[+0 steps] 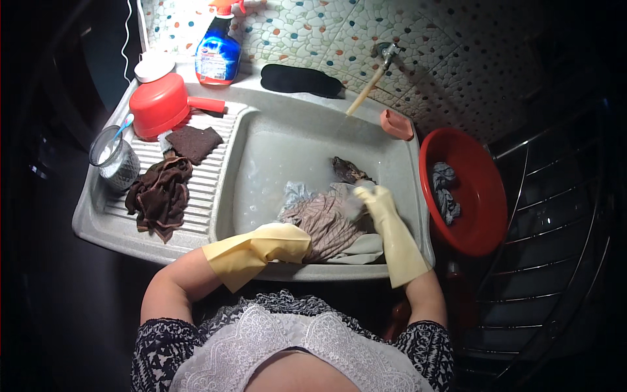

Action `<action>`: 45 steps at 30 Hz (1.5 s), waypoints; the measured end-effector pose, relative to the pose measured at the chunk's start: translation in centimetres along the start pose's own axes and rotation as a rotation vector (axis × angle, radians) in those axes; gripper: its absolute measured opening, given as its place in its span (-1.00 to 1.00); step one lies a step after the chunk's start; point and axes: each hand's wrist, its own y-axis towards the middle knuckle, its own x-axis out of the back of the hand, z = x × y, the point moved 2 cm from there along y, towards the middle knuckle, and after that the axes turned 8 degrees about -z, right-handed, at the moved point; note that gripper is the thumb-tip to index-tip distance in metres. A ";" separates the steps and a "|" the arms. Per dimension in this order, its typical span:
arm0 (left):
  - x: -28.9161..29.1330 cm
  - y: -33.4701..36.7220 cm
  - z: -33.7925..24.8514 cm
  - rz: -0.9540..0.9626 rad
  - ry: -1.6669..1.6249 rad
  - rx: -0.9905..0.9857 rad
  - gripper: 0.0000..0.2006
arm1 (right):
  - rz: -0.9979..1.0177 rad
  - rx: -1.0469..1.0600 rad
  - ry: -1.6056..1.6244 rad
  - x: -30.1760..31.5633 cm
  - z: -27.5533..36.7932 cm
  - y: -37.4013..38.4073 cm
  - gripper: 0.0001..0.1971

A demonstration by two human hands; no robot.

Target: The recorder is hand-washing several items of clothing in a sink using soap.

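Both my hands wear pale yellow rubber gloves over a grey sink basin (281, 130) of cloudy water. Bunched wet at the basin's front is a pinkish-brown striped garment (326, 225). My left hand (284, 243) is closed on its left side, fingertips hidden. On its right, my right hand (373, 201) is closed and blurred, with something pale and greyish under its fingers that I cannot make out. A pale grey cloth (359, 249) lies at the front edge, and a light blue cloth (298, 194) shows beside the garment. Behind them a dark cloth (348, 170) sits partly in the water.
Left, the ribbed drainboard (202, 196) holds a brown cloth (160, 196), dark sponge (194, 144), red dipper (160, 104) and glass jar (117, 160). A blue spray bottle (219, 55), black insole-shaped pad (302, 80), tap (372, 85) and pink soap dish (396, 124) line the back. Right: red basin (480, 196), metal rack (542, 235).
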 end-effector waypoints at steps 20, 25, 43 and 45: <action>-1.8 0.8 1.7 -0.034 0.141 -0.146 -0.84 | 0.039 0.309 -0.295 -1.9 -3.7 -1.6 -0.50; -1.1 0.1 1.6 -0.113 0.102 -0.234 -0.86 | -0.005 0.344 -0.524 -2.2 0.0 -5.6 -0.49; -3.1 2.1 2.5 -0.505 -0.127 -0.588 -0.94 | -0.205 -0.029 -0.618 2.0 -2.8 6.6 -0.48; -11.5 7.5 14.0 -0.185 -0.108 -0.167 -0.89 | -0.265 -0.023 -0.523 0.5 -2.0 6.9 -0.52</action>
